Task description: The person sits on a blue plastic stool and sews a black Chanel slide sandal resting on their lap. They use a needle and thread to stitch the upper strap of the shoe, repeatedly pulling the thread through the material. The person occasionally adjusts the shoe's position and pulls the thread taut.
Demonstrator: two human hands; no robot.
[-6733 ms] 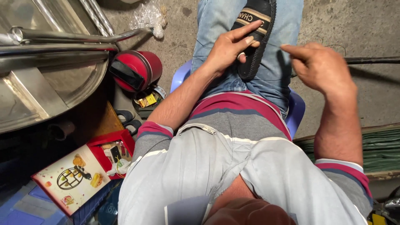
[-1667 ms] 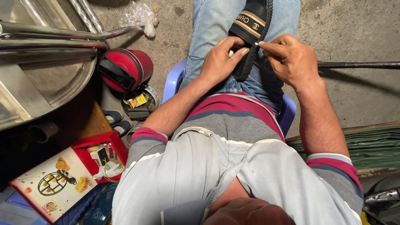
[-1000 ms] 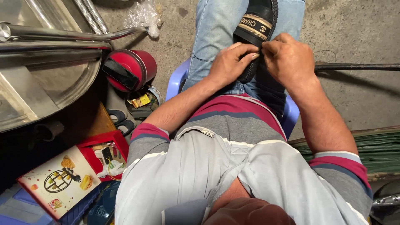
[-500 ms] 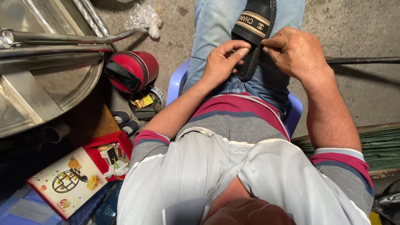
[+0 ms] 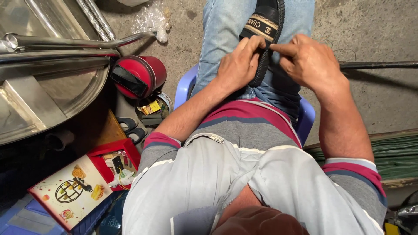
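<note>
Black slipper [image 5: 263, 26] with a tan strap lies along my lap on the jeans, braced there so both hands can work its ribbed sole edge. My left hand [image 5: 237, 65] curls over that edge, fingers pressing; my right hand [image 5: 307, 61] pinches it from the other side. On the floor left: a red cylindrical container [image 5: 139, 76] and a red box, its open lid cream with pictures [image 5: 72, 191].

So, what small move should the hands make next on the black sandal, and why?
Probably press along the sole edge with the left hand. Both hands already pinch the black sandal on the lap, the right hand fingers at that same edge.
</note>
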